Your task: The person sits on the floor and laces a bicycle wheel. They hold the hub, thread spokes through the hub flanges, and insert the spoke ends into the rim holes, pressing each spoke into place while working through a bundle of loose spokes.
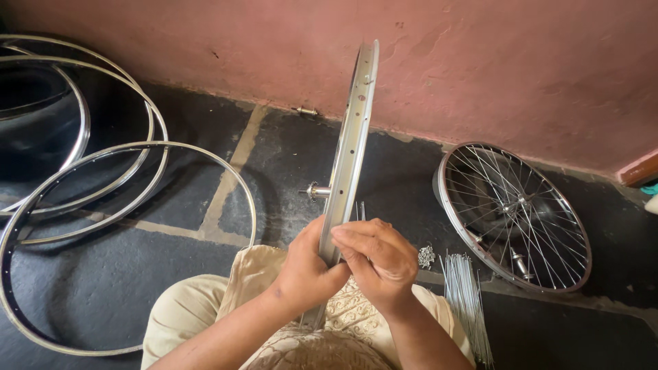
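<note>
I hold a shiny metal bicycle rim [353, 130] upright, edge-on to me, its lower part resting against my lap. My left hand [307, 268] grips the rim's near edge from the left. From the right, my right hand [377, 264] pinches at the rim with fingers bunched together; what is between them is hidden. A hub with its axle [317, 191] sticks out left of the rim, and thin spokes [360, 210] show just right of it.
Several bare rims [103, 205] lie stacked on the dark stone floor at left. A fully spoked wheel [514, 216] leans on the pink wall at right. A bundle of loose spokes [466, 298] and a pile of small nipples [426, 257] lie beside my right knee.
</note>
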